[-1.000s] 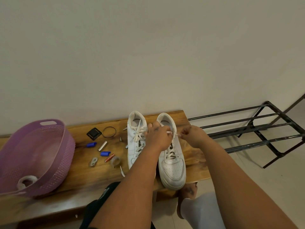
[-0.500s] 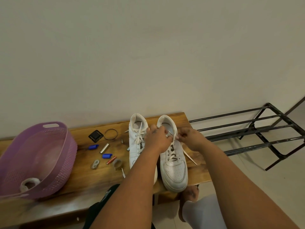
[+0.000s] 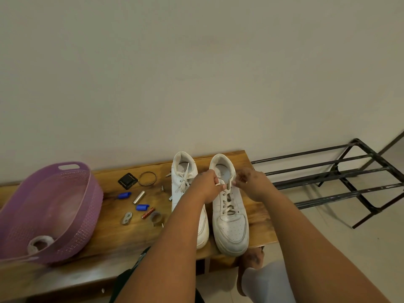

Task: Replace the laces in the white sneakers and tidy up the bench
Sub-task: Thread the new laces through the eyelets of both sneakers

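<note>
Two white sneakers stand side by side on the wooden bench, toes toward me. The right sneaker is laced up its front, and both my hands meet at its top eyelets. My left hand pinches a loop of the white lace near the tongue. My right hand pinches the other lace end just beside it. The left sneaker has its lace tied loosely; my left forearm covers its toe half.
A purple plastic basket sits at the bench's left end with a white roll inside. Small loose items lie between basket and shoes: a black square, a bangle, blue caps, a silver tube, a battery, a tape ring. A black metal rack stands right.
My hands have drawn closer together over the right sneaker's top eyelets. The loose lace end that hung over the shoe's right side is no longer trailing there.
</note>
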